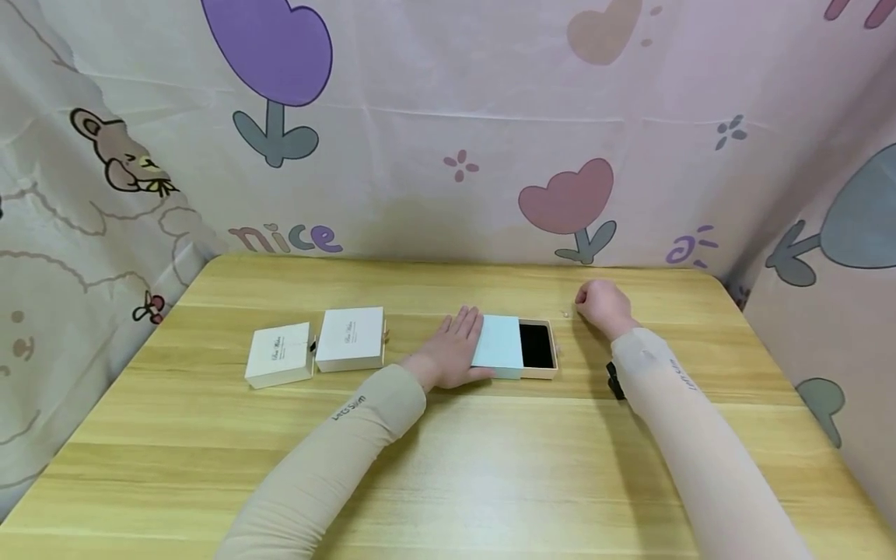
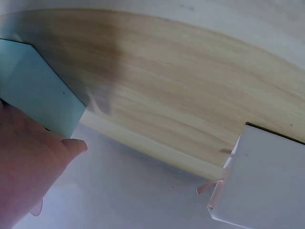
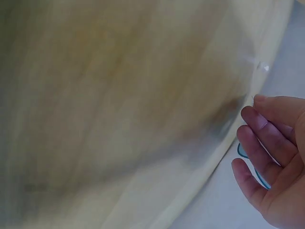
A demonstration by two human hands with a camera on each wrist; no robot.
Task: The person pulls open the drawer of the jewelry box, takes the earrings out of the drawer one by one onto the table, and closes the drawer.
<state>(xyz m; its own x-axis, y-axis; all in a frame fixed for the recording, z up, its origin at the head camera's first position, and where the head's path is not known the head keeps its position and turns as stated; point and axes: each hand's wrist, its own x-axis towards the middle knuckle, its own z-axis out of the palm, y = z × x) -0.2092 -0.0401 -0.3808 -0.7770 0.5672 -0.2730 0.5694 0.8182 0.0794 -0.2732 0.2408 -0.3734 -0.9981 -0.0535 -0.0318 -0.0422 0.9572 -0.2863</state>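
A pale blue box sleeve (image 1: pixel 498 341) lies on the table, with its black-lined inner tray (image 1: pixel 537 347) partly out at the right. My left hand (image 1: pixel 453 351) rests at the sleeve's left end, fingers straight, thumb by the front edge. In the left wrist view the thumb lies beside the blue sleeve (image 2: pixel 45 86). My right hand (image 1: pixel 606 305) is low over the table, right of a tiny shiny piece (image 1: pixel 565 313) too small to identify. The right wrist view shows loosely bent fingers (image 3: pixel 259 143), thumb and forefinger tips close, with nothing visible between them; the shiny piece (image 3: pixel 263 67) lies apart from them.
Two white lidded boxes with printed script stand to the left, one (image 1: pixel 280 355) farther left and one (image 1: pixel 351 339) nearer the left hand. A small dark object (image 1: pixel 614 381) shows beside the right sleeve cuff. A printed curtain (image 1: pixel 420 155) hangs behind the wooden table (image 1: pixel 490 474).
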